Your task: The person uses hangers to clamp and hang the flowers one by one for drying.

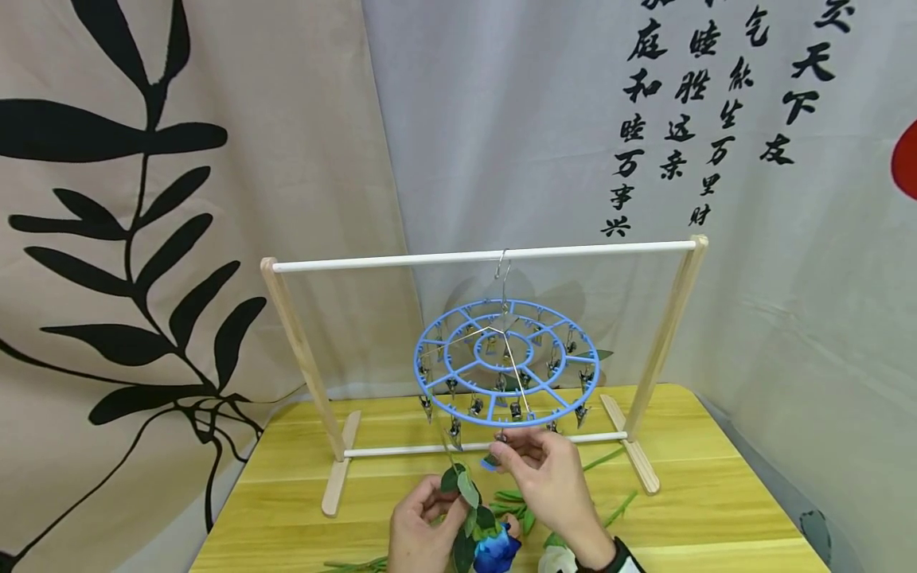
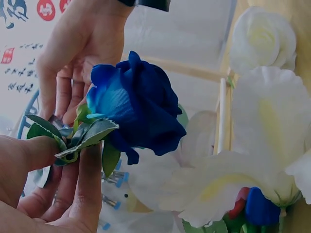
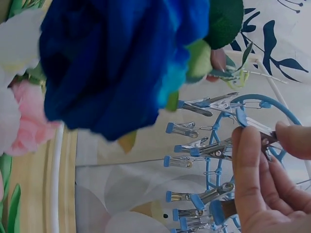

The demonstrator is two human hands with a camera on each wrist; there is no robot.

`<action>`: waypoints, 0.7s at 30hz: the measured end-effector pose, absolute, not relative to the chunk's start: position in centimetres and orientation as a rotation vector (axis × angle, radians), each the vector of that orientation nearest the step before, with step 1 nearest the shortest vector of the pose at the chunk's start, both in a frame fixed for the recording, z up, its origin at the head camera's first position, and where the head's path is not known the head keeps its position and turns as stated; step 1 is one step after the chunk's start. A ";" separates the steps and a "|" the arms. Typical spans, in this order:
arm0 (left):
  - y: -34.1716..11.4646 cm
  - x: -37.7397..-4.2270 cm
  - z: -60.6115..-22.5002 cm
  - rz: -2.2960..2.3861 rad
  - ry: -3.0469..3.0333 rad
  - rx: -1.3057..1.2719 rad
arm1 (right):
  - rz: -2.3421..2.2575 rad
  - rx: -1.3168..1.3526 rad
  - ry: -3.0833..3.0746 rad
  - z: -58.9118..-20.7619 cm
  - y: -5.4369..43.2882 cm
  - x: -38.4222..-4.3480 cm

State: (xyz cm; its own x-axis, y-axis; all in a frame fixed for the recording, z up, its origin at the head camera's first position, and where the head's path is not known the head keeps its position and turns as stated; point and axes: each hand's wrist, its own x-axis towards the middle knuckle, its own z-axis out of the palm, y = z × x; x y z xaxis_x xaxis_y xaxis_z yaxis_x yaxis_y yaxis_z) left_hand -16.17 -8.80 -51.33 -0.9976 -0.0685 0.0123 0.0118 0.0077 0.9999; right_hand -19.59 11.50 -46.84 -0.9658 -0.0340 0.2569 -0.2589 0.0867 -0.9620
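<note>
1. Head view: we have the blue rose (image 1: 496, 551) low over the tabletop (image 1: 716, 493), the left hand (image 1: 426, 525) pinching it among its leaves (image 1: 469, 489), and the right hand (image 1: 555, 477) just below the front rim of the round blue clip hanger (image 1: 505, 424). We read the step as bringing flower and clip together.
2. Same view: we get open room towards the tabletop's right edge, but the lower white rod (image 1: 401, 450) runs just behind the hands.
3. Left wrist view: thumb and fingers squeeze the leaves right beside the bloom; we see a gap between its petals and the white iris (image 2: 267, 111).
4. Right wrist view: thumb and fingers pinch a metal clip (image 3: 257, 127); whether it gapes, we cannot tell. Next, we'd say, it needs opening and lining up with the rose, steering clear of the neighbouring clips (image 3: 180, 196) crowding close by.
</note>
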 end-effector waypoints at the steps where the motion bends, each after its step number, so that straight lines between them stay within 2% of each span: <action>1: -8.8 -16.1 -51.4 -2.178 -2.190 0.052 | 2.004 0.306 -2.169 -46.9 11.5 -19.6; 21: -8.2 -16.2 -51.6 -2.193 -2.226 0.011 | 2.099 0.286 -2.012 -46.8 10.6 -19.9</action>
State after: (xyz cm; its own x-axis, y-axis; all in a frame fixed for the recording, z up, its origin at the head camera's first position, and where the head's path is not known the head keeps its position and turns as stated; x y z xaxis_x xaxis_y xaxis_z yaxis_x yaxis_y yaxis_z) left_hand -16.15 -8.19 -51.62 -0.9998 -0.0170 0.0069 0.0066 0.0147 0.9999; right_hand -19.92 10.62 -46.83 -0.9569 0.0241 0.2894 -0.2902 -0.0388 -0.9562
